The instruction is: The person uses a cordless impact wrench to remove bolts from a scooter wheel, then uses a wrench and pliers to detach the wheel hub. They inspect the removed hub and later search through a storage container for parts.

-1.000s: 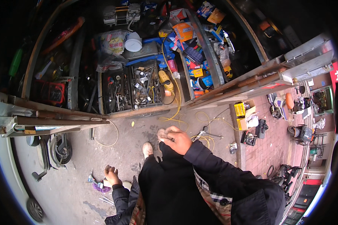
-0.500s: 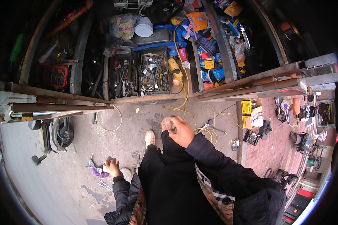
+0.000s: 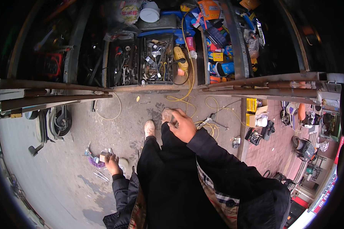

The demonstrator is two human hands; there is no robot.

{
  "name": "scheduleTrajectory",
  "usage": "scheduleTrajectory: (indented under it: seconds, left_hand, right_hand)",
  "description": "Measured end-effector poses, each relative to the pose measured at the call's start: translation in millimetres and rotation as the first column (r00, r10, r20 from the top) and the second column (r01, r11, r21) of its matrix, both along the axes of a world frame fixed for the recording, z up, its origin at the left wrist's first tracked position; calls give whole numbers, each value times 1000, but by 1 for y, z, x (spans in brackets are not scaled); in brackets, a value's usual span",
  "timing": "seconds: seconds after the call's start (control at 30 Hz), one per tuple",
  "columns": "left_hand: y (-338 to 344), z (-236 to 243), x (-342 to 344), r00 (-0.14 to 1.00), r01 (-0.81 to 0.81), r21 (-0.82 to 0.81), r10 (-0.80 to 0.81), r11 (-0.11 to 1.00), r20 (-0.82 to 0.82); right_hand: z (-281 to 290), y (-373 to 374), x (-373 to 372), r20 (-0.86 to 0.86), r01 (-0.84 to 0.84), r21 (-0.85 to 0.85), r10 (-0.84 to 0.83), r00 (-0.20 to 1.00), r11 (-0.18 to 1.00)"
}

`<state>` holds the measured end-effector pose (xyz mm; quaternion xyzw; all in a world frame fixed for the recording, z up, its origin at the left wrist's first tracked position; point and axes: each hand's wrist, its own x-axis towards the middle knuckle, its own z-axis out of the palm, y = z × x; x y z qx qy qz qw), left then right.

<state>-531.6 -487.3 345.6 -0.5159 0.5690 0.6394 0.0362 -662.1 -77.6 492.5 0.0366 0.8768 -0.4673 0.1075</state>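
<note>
My right hand (image 3: 179, 124) is held over my right leg, just above a pale shoe (image 3: 166, 113); its fingers are bent but apart, with nothing visible in them. My left hand (image 3: 111, 164) hangs at my lower left, fingers loosely curled and apart. Below it on the pavement lie a small tan box (image 3: 102, 156), a tool with a purple item (image 3: 96, 162), a few thin rods (image 3: 101, 174) and a pale round object (image 3: 123, 165). My other shoe (image 3: 149, 128) stands on the concrete.
Ahead, an open cabinet holds trays of wrenches (image 3: 154, 61), a yellow power tool (image 3: 179, 57) and packages. Rusty rails (image 3: 256, 91) flank it. A yellow hose (image 3: 181, 98) crosses the ground. Scooters (image 3: 59, 122) stand left; boxes (image 3: 251, 110) and vehicle parts lie right.
The cabinet and ground have shifted upward in the picture as my view moved. My left hand has risen in the frame; my right hand sits higher too, still over my leg.
</note>
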Motion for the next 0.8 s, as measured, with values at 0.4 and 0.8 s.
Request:
scheduleTrajectory:
  seconds: [0.4, 0.8]
  left_hand:
    - [12, -10, 12, 999, -44, -8, 44, 999, 6]
    - [19, 1, 13, 997, -69, -34, 68, 997, -26]
  right_hand:
    - [2, 7, -8, 43, 19, -65, -16, 999, 998]
    - [-15, 13, -1, -97, -172, 46, 176, 980, 984]
